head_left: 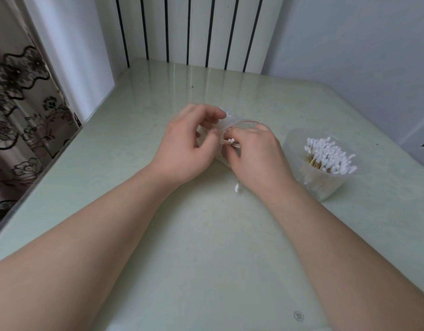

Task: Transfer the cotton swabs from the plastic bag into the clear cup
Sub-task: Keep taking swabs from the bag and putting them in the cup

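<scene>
I see a pale green table (206, 247), both hands working mid-surface. The clear cup (325, 187) stands upright just right of them, packed with a swab bunch (330, 156), heads up. The left hand (184, 149) pinches the plastic bag (232, 123), fingers curled. The right hand (256, 154) sits at the bag's mouth, fingers clamped on a few cotton swabs (231, 142). White swab tips (237, 188) lie beside the right wrist.

Clear plastic bag (232, 124), red-lined at its mouth, is held crumpled just left of the clear cup (322, 187); bagged swabs (230, 141), wooden-stemmed, are seen at its opening. The cup is stood upright and packed with cotton swabs (330, 156), white tips uppermost.
</scene>
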The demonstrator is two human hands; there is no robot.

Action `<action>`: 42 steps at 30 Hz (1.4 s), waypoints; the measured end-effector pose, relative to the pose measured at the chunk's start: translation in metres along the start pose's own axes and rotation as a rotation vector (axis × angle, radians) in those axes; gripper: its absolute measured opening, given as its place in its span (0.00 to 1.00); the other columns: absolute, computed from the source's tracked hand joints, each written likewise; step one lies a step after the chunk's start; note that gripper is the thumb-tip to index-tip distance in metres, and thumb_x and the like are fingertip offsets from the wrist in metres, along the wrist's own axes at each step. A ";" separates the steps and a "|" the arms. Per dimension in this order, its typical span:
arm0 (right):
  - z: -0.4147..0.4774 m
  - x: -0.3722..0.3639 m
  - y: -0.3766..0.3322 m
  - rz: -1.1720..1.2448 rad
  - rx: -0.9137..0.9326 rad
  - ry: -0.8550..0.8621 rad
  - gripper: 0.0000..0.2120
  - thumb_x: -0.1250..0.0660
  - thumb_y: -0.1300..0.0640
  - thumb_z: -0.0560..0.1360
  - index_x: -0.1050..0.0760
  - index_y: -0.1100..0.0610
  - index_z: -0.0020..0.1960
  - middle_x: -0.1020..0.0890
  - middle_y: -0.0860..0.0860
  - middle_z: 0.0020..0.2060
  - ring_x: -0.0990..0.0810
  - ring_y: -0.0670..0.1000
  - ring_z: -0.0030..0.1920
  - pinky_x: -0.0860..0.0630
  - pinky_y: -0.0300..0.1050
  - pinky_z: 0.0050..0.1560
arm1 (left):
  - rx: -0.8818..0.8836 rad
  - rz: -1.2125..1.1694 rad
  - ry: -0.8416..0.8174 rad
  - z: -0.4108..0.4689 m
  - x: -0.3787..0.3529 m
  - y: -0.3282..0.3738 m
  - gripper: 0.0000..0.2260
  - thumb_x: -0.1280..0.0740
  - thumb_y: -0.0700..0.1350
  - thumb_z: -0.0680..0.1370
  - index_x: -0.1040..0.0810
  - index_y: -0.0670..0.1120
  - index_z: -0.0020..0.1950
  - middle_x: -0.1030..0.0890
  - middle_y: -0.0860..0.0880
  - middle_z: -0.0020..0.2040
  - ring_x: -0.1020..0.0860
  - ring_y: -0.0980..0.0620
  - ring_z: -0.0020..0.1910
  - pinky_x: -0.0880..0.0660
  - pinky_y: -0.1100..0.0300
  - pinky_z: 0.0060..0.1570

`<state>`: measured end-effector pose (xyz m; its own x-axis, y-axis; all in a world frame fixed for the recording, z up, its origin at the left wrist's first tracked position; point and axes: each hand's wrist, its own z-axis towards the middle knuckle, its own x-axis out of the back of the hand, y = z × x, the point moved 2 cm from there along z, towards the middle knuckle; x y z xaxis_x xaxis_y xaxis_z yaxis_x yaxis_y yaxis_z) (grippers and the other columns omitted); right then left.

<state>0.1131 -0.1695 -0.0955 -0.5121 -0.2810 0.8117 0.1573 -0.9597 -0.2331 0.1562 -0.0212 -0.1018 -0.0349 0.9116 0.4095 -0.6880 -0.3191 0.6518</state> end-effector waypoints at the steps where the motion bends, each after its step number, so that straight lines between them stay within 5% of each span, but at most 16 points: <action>1: -0.001 0.000 -0.002 0.019 0.016 0.017 0.08 0.33 0.53 0.74 0.17 0.52 0.51 0.16 0.53 0.45 0.21 0.58 0.51 0.26 0.47 0.50 | -0.018 0.015 -0.034 -0.001 -0.001 0.000 0.12 0.34 0.41 0.76 0.20 0.46 0.59 0.20 0.52 0.54 0.22 0.58 0.53 0.26 0.66 0.51; 8: -0.002 0.008 0.000 -0.030 0.063 0.143 0.09 0.31 0.54 0.75 0.16 0.55 0.51 0.16 0.53 0.44 0.23 0.59 0.48 0.29 0.47 0.51 | 0.092 0.083 -0.053 0.001 -0.001 -0.005 0.20 0.39 0.50 0.74 0.21 0.48 0.64 0.19 0.52 0.58 0.20 0.54 0.57 0.24 0.52 0.61; 12: -0.003 0.014 -0.007 -0.053 0.083 0.182 0.11 0.30 0.58 0.74 0.18 0.56 0.56 0.15 0.54 0.44 0.22 0.60 0.45 0.25 0.49 0.47 | 0.094 0.080 -0.047 0.000 -0.001 -0.006 0.19 0.35 0.44 0.75 0.22 0.48 0.66 0.20 0.52 0.59 0.21 0.55 0.58 0.23 0.51 0.61; 15: -0.005 0.016 -0.009 0.023 0.082 0.097 0.19 0.29 0.61 0.73 0.21 0.51 0.63 0.15 0.53 0.49 0.18 0.59 0.48 0.23 0.49 0.47 | 0.057 0.056 -0.012 0.000 -0.001 -0.005 0.18 0.33 0.41 0.75 0.21 0.49 0.65 0.23 0.54 0.57 0.22 0.58 0.56 0.22 0.55 0.58; 21: -0.001 0.010 -0.002 -0.009 0.059 0.098 0.03 0.30 0.61 0.72 0.17 0.57 0.45 0.17 0.54 0.40 0.18 0.60 0.42 0.23 0.49 0.42 | -0.014 0.055 0.080 0.001 0.002 -0.004 0.11 0.32 0.37 0.75 0.19 0.49 0.54 0.24 0.53 0.51 0.24 0.56 0.47 0.25 0.62 0.48; 27: -0.004 0.012 0.000 0.107 0.011 0.107 0.09 0.33 0.59 0.76 0.17 0.53 0.53 0.14 0.52 0.45 0.16 0.57 0.47 0.21 0.52 0.48 | 0.035 0.082 0.068 0.001 0.002 -0.007 0.12 0.31 0.35 0.74 0.14 0.51 0.44 0.27 0.54 0.44 0.27 0.63 0.41 0.34 0.73 0.42; 33: -0.002 0.017 0.014 0.150 0.017 0.011 0.17 0.33 0.65 0.74 0.19 0.51 0.60 0.15 0.50 0.51 0.18 0.52 0.53 0.25 0.42 0.57 | 0.059 0.141 0.019 0.001 0.002 -0.007 0.14 0.32 0.35 0.75 0.12 0.50 0.51 0.26 0.53 0.45 0.28 0.64 0.40 0.35 0.75 0.44; 42: -0.004 0.024 0.021 0.234 -0.074 0.021 0.15 0.28 0.62 0.74 0.17 0.49 0.58 0.16 0.44 0.43 0.20 0.43 0.47 0.34 0.21 0.49 | 0.085 0.170 0.010 0.002 0.001 -0.007 0.13 0.32 0.39 0.76 0.13 0.51 0.55 0.28 0.56 0.46 0.27 0.65 0.40 0.35 0.77 0.46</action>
<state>0.1002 -0.1970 -0.0830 -0.4862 -0.4951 0.7200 0.2115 -0.8662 -0.4527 0.1624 -0.0183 -0.1050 -0.1532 0.8451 0.5121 -0.6082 -0.4891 0.6252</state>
